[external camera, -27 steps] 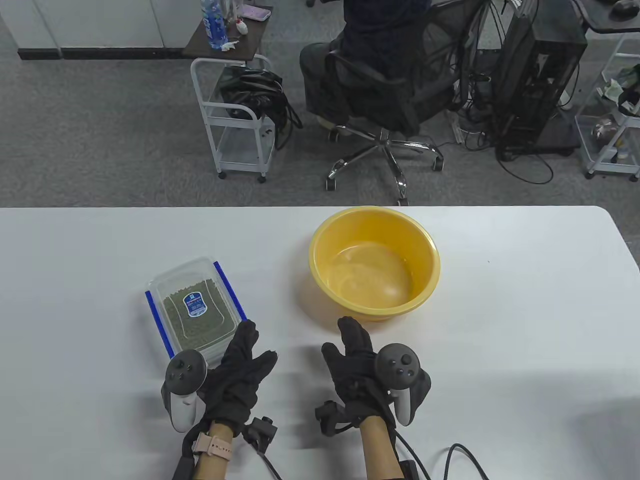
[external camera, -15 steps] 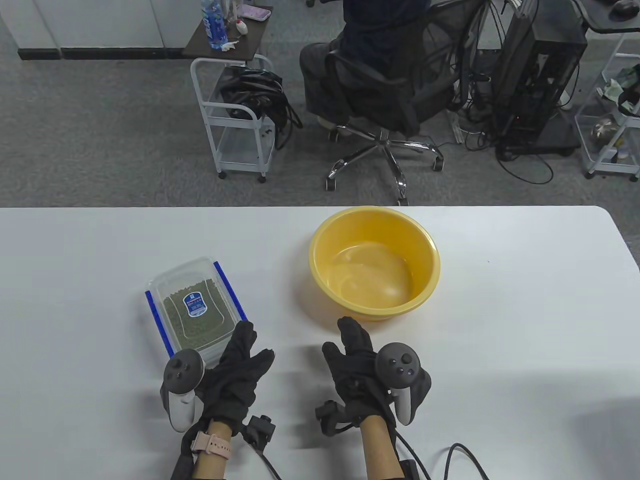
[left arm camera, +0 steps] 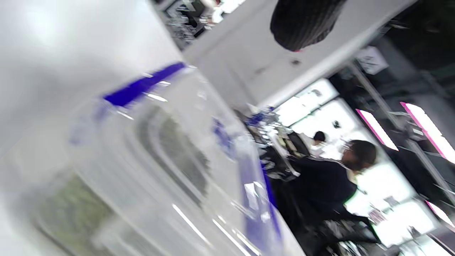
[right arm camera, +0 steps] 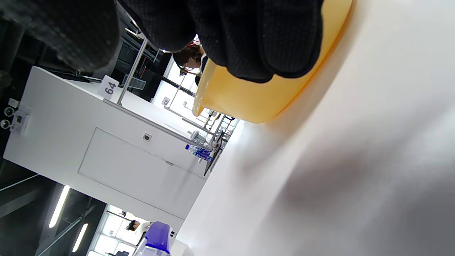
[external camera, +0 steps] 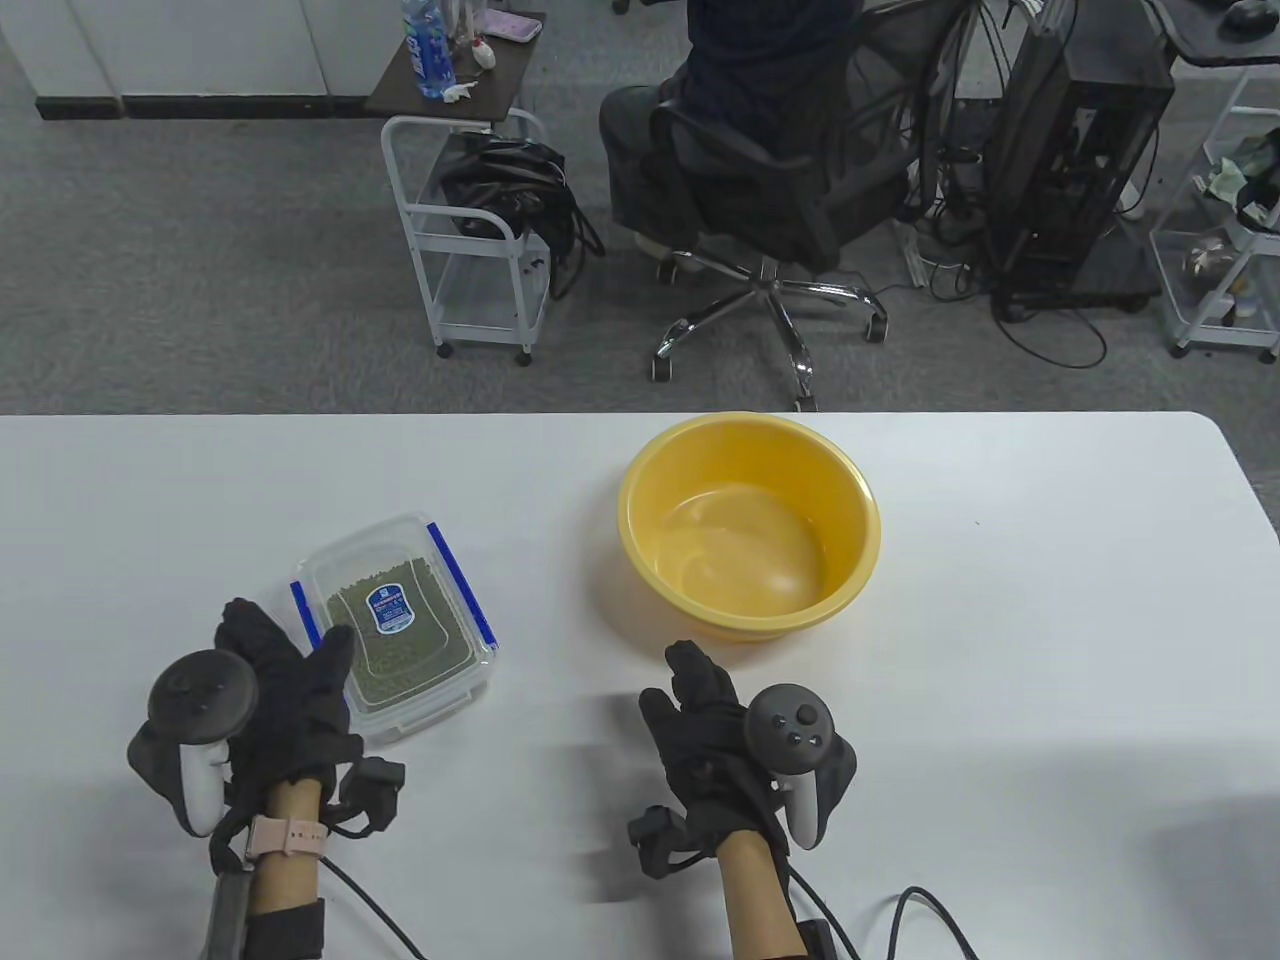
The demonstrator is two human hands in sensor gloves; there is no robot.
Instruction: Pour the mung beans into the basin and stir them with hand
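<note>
Grey carpet (external camera: 200, 250) covers the floor beyond the white table (external camera: 1050, 600). At twelve o'clock a person sits in a black mesh office chair (external camera: 790, 180); a white trolley (external camera: 470, 240) stands at eleven, a black computer tower (external camera: 1080, 150) at one.

Left hand (external camera: 290, 690) at the lidded mung bean box (external camera: 400, 625), right hand (external camera: 705, 735) open-fingered just short of the yellow basin (external camera: 748, 445)

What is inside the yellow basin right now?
The yellow basin holds no mung beans; only its glossy bottom shows, perhaps water. The beans remain in the lidded clear container. The basin's near inner wall is hidden.
</note>
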